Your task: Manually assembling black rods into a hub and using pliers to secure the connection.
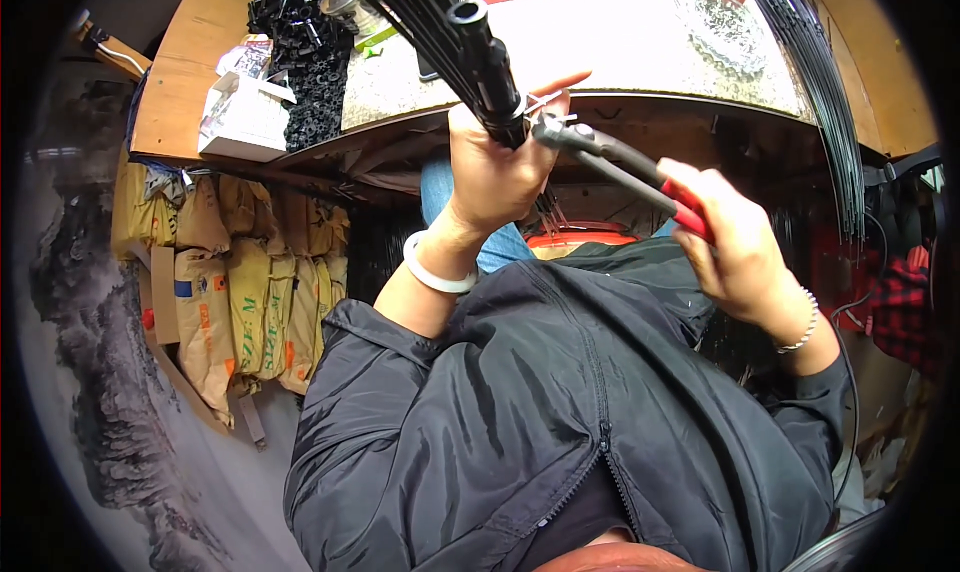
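Observation:
My left hand (495, 177) is closed round what looks like an umbrella frame (492, 77), a black tube with a bundle of thin black ribs beside it. The tube's open end points up and away from me, and the index finger stretches out to the right. A pair of pliers (625, 174) with red grips and long grey handles sits in my right hand (735, 237), fingers wrapped round the grips. The plier jaws are beside my left hand's fingers, at a thin pale wire or strip (545, 100). Whether they bite on it I cannot tell.
On the table (400, 112) lie a heap of small black parts (310, 72), a white box (245, 117) and a clear glass dish (725, 32). Long black rods (825, 102) hang over the right edge. Yellowish sacks (245, 302) stand at the left. A cable runs by my right arm.

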The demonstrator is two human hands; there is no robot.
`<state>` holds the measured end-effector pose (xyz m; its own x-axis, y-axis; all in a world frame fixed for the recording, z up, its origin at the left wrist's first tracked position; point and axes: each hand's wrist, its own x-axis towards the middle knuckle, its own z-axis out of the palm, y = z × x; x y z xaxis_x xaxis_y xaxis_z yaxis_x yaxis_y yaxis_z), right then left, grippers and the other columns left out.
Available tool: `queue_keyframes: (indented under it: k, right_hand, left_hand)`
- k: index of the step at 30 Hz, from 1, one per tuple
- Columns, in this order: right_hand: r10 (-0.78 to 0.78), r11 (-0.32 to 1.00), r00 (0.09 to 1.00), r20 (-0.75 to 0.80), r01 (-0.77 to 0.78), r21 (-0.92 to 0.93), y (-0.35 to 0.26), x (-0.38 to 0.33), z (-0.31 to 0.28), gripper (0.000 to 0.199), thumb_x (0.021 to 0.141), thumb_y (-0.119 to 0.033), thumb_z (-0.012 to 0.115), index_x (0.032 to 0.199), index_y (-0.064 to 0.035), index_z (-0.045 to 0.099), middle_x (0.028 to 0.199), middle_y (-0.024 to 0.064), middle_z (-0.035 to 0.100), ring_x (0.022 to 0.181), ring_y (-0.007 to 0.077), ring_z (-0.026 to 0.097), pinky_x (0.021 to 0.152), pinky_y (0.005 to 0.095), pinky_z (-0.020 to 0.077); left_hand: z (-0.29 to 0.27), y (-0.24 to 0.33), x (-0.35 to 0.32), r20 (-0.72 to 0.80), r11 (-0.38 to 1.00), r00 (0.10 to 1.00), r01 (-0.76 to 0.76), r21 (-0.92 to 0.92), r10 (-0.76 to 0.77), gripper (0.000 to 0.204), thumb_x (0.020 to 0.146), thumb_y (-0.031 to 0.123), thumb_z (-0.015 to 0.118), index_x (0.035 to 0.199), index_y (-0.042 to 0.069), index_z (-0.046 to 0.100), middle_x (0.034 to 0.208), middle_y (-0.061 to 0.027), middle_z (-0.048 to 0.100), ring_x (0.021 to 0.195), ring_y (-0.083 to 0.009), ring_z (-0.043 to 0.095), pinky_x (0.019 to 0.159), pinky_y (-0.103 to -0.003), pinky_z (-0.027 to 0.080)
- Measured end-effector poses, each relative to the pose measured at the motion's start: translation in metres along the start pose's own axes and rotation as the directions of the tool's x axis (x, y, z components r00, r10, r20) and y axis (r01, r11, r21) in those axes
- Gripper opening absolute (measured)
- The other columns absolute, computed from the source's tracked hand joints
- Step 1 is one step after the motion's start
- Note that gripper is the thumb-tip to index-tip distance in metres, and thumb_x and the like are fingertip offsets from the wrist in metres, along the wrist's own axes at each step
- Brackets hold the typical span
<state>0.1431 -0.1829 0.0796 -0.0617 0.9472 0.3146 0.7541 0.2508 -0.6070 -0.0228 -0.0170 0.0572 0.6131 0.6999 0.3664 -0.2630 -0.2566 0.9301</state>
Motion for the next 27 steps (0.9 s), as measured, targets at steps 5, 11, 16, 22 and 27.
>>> queue_keyframes:
  k: [5,11,16,22,27]
  right_hand:
    - [0.218,0.506,0.655,0.723,-0.709,0.490,-0.005,0.018,-0.013,0.052,0.071,-0.005,0.071,0.114,0.0014,0.044,0.071,0.0049,0.055,0.068,0.0111,0.055,0.063,0.0255,0.0445]
    - [0.050,0.973,0.961,0.274,-0.108,0.202,0.001,0.008,-0.005,0.057,0.084,-0.002,0.049,0.138,-0.0015,0.031,0.095,0.0147,0.050,0.082,0.0234,0.050,0.081,0.0311,0.0419]
    - [0.137,0.886,0.941,0.309,-0.256,0.387,0.004,0.009,0.000,0.049,0.091,-0.005,0.042,0.138,-0.0015,0.032,0.091,0.0087,0.051,0.075,0.0168,0.049,0.075,0.0291,0.0449]
    - [0.329,0.772,0.812,0.483,-0.525,0.357,0.002,0.014,-0.015,0.017,0.094,-0.014,0.045,0.104,-0.0008,0.052,0.064,0.0030,0.043,0.055,0.0126,0.040,0.053,0.0249,0.0393]
    - [0.352,0.928,0.892,0.283,-0.371,0.016,-0.006,0.019,-0.024,0.018,0.091,-0.017,0.053,0.086,-0.0006,0.049,0.058,0.0106,0.037,0.051,0.0170,0.040,0.052,0.0272,0.0384]
  left_hand:
    - [-0.003,-0.009,0.001,0.060,0.994,0.993,-0.104,-0.037,0.106,0.049,0.087,0.021,0.063,0.114,-0.018,0.051,0.070,0.0025,0.049,0.060,-0.0021,0.040,0.052,-0.017,0.029]
    - [-0.001,-0.010,0.001,-0.016,0.999,0.999,0.045,0.001,-0.045,0.022,0.084,-0.003,0.058,0.105,-0.009,0.062,0.064,0.0030,0.051,0.048,-0.0004,0.041,0.041,-0.018,0.028]
    - [0.001,-0.011,0.002,-0.044,0.993,0.993,-0.107,0.050,0.110,0.019,0.082,-0.005,0.058,0.100,-0.006,0.065,0.067,-0.0002,0.060,0.052,-0.0005,0.045,0.043,-0.017,0.034]
    - [-0.003,-0.017,0.006,0.006,0.975,0.980,-0.197,0.102,0.197,0.013,0.081,-0.006,0.058,0.092,-0.007,0.065,0.080,-0.0051,0.066,0.054,-0.0007,0.046,0.049,-0.018,0.038]
    - [-0.004,-0.008,0.012,0.073,0.857,0.959,-0.278,0.434,0.274,0.013,0.074,-0.011,0.055,0.079,-0.004,0.065,0.074,-0.0111,0.067,0.063,-0.0110,0.061,0.056,-0.025,0.047]
